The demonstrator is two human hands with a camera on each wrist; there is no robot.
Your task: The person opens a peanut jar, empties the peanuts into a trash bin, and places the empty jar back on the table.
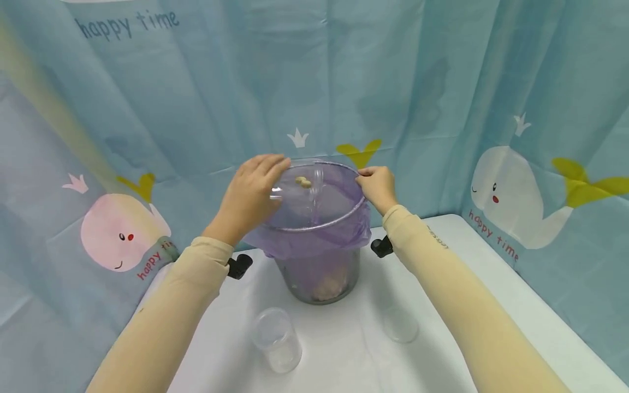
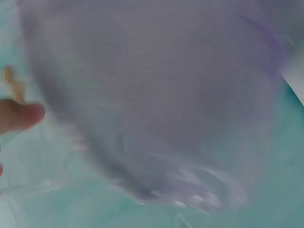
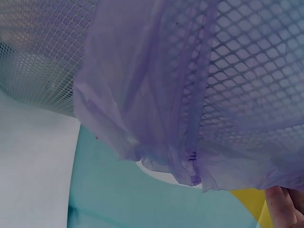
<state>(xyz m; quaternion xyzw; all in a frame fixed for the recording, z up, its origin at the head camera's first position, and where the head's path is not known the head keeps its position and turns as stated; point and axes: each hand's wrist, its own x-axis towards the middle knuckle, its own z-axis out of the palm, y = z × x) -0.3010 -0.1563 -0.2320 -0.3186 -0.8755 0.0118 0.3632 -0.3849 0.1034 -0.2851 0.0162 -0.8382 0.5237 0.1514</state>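
My left hand (image 1: 253,191) holds a clear plastic jar (image 1: 316,191), tipped on its side over the open top of a wire-mesh trash bin (image 1: 321,275). Peanuts (image 1: 303,182) show at the jar; whether they lie inside it I cannot tell. The left wrist view is blurred, with a thumb (image 2: 23,116) beside a tan peanut (image 2: 14,85). A purple trash bag (image 1: 314,245) lines the bin and folds down over its rim. At the right side of that rim, my right hand (image 1: 377,188) pinches the edge and bag. Its fingers (image 3: 280,206) show at the right wrist view's corner.
A second clear jar (image 1: 277,341) stands on the white table (image 1: 339,349) in front of the bin. To its right lies a clear round lid (image 1: 400,325). A blue curtain (image 1: 383,82) with whale prints hangs close behind the bin and along both sides.
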